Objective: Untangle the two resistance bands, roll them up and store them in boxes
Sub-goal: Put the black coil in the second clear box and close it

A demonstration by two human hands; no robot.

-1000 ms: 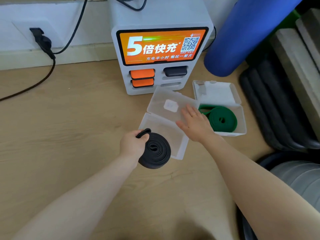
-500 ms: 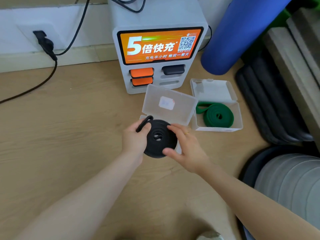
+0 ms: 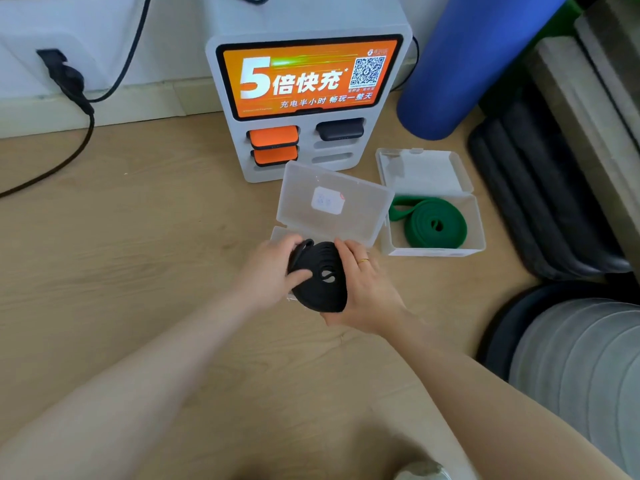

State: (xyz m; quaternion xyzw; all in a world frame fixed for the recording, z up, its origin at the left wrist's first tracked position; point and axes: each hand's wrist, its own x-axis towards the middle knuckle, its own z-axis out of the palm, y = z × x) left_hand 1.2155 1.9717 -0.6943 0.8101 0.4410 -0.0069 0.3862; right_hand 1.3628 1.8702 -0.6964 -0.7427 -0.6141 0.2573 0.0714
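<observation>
Both hands hold the rolled black band (image 3: 320, 277) just above the floor (image 3: 138, 254): left hand (image 3: 268, 271) grips the coil's left side, thumb across its face, right hand (image 3: 363, 292) cups it from the right and below. Coil looks slightly skewed, its loose end sticking up by the left fingers. Step in hand, as I judge it: seating the coil in the empty open box (image 3: 332, 209) just beyond the hands. To do it well, keep the coil squeezed flat so it cannot spring open, tuck the loose end in, lower it level into the tray, release only once the walls hold it. Beyond and right of the right hand, a second open box (image 3: 433, 251) holds the rolled green band (image 3: 434, 225), tail trailing left, lid not yet closed.
</observation>
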